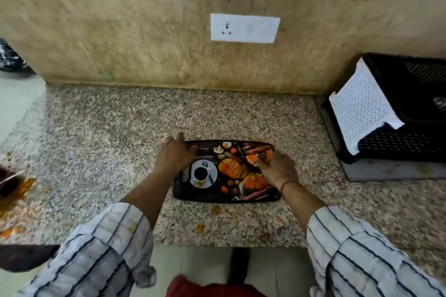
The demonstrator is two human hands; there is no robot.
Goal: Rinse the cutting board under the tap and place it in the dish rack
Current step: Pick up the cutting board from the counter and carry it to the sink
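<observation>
A dark cutting board (231, 176) printed with a coffee cup, pumpkins and vegetables lies flat on the speckled granite counter (108, 142), near its front edge. My left hand (175, 153) rests over the board's far left corner, fingers spread. My right hand (275, 167) lies on the board's right side, fingers curled against its surface and edge. The board is not lifted. A black dish rack (407, 132) stands at the right on a grey tray, with a white perforated mat (362, 108) draped over its left wall. No tap is in view.
Orange food smears (21, 190) and crumbs lie on the counter's left part and in front of the board. A white wall socket plate (245, 28) sits on the beige backsplash. The counter's front edge runs just below the board.
</observation>
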